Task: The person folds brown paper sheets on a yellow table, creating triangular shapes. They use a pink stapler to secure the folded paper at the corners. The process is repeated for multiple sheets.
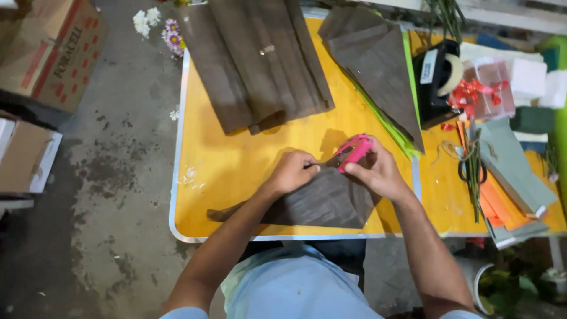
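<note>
While both forearms reach in from the near edge, a folded piece of dark brown wrapping paper (322, 204) lies flat on the yellow desk (236, 171), close to its near rim. The left hand (293, 171) is curled, fingertips pinching the upper edge of that folded paper. The right hand (378, 172) is clenched around a pink stapler (353, 151), whose metal nose points left and meets the paper just beside the left fingertips. The two hands are near each other, almost touching.

To the right, beyond a seam in the desk, black-handled scissors (471, 171) lie beside green stems, with orange and grey-green paper sheets (508, 177) stacked toward the right rim. Farther back on the right stands a black tape dispenser (437, 82), and just beside it a clear packet tied with red ribbon (481, 93).

At mid-depth, a brown paper cone with a green lining (378, 77) lies angled toward the right hand. Farther left, a larger stack of brown paper sheets (254, 59) overhangs the far edge of the desk.

On the concrete floor to the left sit cardboard boxes (50, 53), and small white and purple flowers (159, 29) lie near the far left corner.
</note>
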